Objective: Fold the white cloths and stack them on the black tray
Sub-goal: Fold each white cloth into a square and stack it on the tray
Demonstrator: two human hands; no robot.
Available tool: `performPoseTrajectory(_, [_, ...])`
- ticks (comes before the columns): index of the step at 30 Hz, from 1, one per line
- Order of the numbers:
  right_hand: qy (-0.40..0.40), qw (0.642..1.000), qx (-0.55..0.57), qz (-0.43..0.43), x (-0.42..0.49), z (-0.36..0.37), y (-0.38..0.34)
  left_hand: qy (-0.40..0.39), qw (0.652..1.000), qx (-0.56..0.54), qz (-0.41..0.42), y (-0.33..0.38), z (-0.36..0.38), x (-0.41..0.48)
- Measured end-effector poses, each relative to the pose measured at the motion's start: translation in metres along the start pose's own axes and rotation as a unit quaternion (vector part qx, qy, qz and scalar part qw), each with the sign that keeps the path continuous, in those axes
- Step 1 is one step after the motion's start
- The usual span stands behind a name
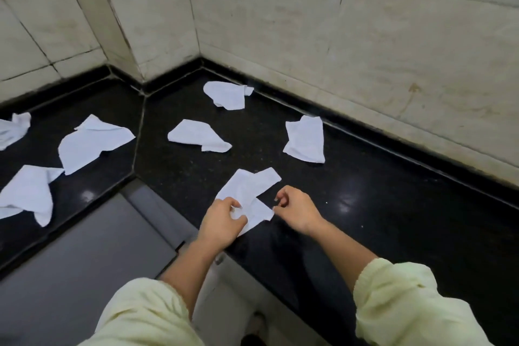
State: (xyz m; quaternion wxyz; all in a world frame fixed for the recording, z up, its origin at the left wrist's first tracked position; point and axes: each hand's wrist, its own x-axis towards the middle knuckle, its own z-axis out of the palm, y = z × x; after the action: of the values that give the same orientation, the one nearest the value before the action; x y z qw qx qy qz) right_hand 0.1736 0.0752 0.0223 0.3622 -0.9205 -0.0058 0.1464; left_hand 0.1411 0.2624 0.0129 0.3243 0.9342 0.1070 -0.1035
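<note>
A crumpled white cloth (250,191) lies near the front edge of the black stone counter (393,219). My left hand (222,219) pinches its near left part between thumb and fingers. My right hand (295,209) pinches the cloth's near right corner. Several other white cloths lie loose on the counter: one at the back corner (226,95), one in the middle (198,136), one at the right (306,139), and more at the left (90,143) (28,194) (12,129). No black tray is in view.
Tiled walls (309,22) close the counter at the back and right, meeting in a corner. A grey recessed surface (84,247) lies below the counter's front left edge. Pale yellow sleeves (407,303) cover my forearms.
</note>
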Motion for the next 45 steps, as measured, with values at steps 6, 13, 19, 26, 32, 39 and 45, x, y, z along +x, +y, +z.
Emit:
performPoseTrajectory(6, [-0.069, 0.991, -0.112, -0.021, 0.029, 0.031, -0.007, -0.107, 0.98, 0.148, 0.079, -0.022, 0.003, 0.018])
performPoseTrajectory(13, [-0.092, 0.978, -0.189, -0.012, 0.043, 0.05, -0.007, -0.179, 0.935, 0.276, 0.132, -0.017, 0.003, 0.042])
performPoseTrajectory(19, [-0.092, 0.98, -0.172, 0.038, 0.055, 0.04, -0.015, -0.223, 0.916, 0.302, 0.138, -0.009, 0.005, 0.068])
performPoseTrajectory(26, [0.008, 0.968, 0.155, 0.195, 0.065, 0.013, -0.017, -0.316, 0.9, 0.268, 0.134, -0.003, -0.003, 0.102])
performPoseTrajectory(32, [0.055, 0.904, 0.359, 0.226, 0.056, -0.02, -0.034, -0.33, 0.899, 0.207, 0.201, 0.014, -0.03, 0.129])
performPoseTrajectory(39, [0.088, 0.87, 0.44, 0.204, 0.042, -0.068, -0.041, -0.313, 0.919, 0.055, 0.232, 0.059, -0.078, 0.154])
performPoseTrajectory(45, [0.083, 0.83, 0.528, 0.161, 0.028, -0.106, -0.038, -0.309, 0.917, -0.004, 0.251, 0.096, -0.115, 0.16])
